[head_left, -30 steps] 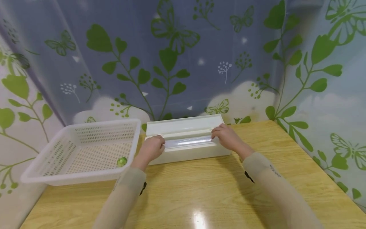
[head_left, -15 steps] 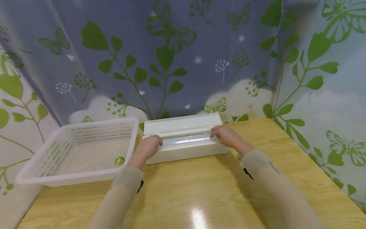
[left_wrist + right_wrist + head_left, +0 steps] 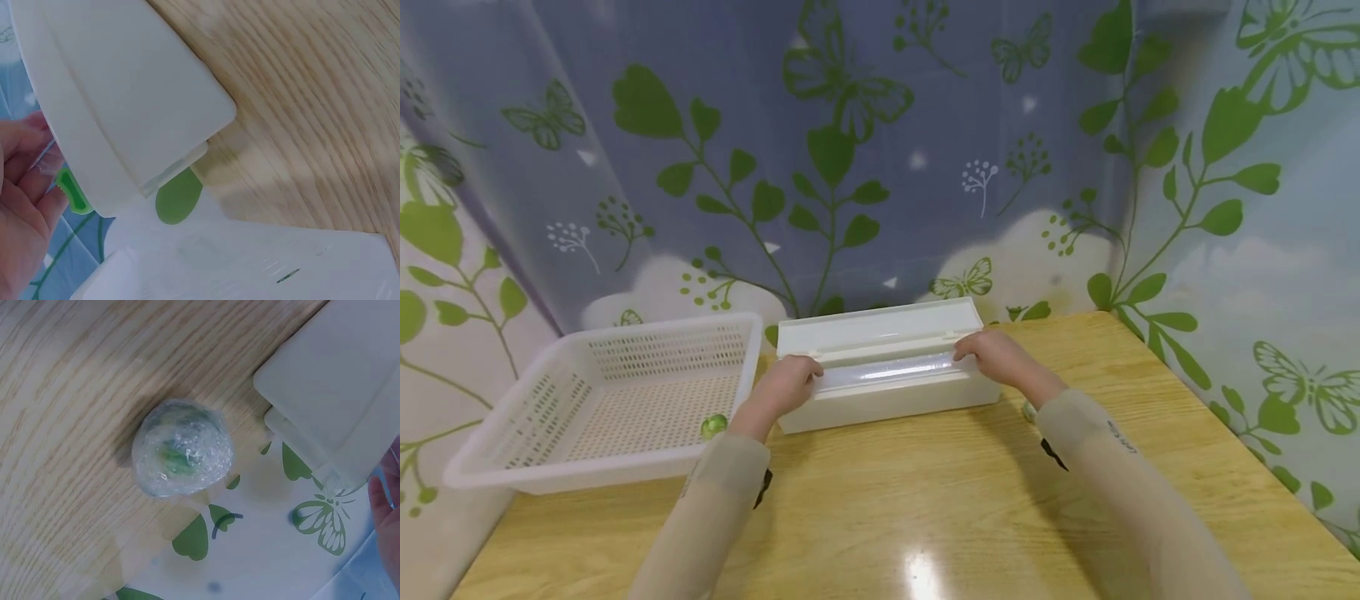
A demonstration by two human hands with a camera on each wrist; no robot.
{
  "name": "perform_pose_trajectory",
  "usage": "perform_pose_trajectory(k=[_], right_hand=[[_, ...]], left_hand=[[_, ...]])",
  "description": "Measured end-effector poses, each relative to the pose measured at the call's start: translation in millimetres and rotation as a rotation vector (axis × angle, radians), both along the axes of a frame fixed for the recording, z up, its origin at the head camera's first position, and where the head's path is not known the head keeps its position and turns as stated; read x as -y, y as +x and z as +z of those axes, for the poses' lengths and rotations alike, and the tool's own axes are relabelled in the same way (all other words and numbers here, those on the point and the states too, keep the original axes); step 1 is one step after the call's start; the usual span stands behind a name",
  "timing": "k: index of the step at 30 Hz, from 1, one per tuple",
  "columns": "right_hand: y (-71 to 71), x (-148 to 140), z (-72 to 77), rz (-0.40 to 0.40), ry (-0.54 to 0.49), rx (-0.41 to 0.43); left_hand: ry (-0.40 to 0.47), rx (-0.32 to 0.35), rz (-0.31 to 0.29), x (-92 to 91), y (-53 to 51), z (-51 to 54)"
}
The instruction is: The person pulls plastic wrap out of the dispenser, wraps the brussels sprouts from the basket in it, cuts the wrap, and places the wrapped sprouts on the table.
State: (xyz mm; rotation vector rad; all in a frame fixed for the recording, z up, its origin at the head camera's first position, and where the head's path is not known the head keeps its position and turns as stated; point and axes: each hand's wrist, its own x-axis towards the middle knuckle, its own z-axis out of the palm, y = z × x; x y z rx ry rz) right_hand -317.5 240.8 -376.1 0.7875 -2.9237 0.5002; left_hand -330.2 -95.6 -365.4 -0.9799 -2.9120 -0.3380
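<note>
While holding both beige sleeves (image 3: 715, 487) out over the wooden table (image 3: 887, 508) toward the white box (image 3: 887, 406), pinches the clear film (image 3: 887, 372) near either end of the box. With the left hand (image 3: 782, 387), grips the film at the box's left end, with fingers bent over the rim. With the right hand (image 3: 1000, 358), pinches it likewise at the box's right end. Has the film directly between the two hands, lying along the box's opening, in front of the raised lid (image 3: 880, 327). Close to the left fingers, at the box's left end, shows a green clip (image 3: 75, 192). Left of the box, has a white perforated basket (image 3: 580, 469) with a small green item (image 3: 713, 427) inside, toward the box. Right of the box, just beside but apart, shows a film-wrapped bundle (image 3: 181, 450).
</note>
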Motion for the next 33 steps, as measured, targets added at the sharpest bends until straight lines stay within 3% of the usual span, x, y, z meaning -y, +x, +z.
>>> perform_pose_trajectory(k=[9, 17, 21, 27, 30, 33], right_hand=[[-6.0, -2, 3.2, -0.053, -0.047, 0.041], [-9.5, 0, 14.5, -0.104, -0.058, 0.052], [-12.0, -1, 23.4, -0.111, -0.087, 0.061], [-13.3, -3, 36.0, -0.097, -0.080, 0.008], [-12.4, -2, 43.9, -0.091, -0.074, -0.029], [-10.6, -2, 55.2, -0.087, -0.069, -0.060]], left_hand=[[0.045, 0.032, 0.059, 1.4, -8.7, 8.0], [0.026, 0.106, 0.056, -0.7, -18.9, 25.9], [0.060, 0.143, 0.067, -1.0, -21.3, 34.2], [0.143, 0.198, 0.049, 3.7, -22.7, 47.8], [0.173, 0.254, 0.055, 7.3, -21.4, 59.1], [0.193, 0.264, 0.060, 7.6, -21.2, 69.7]])
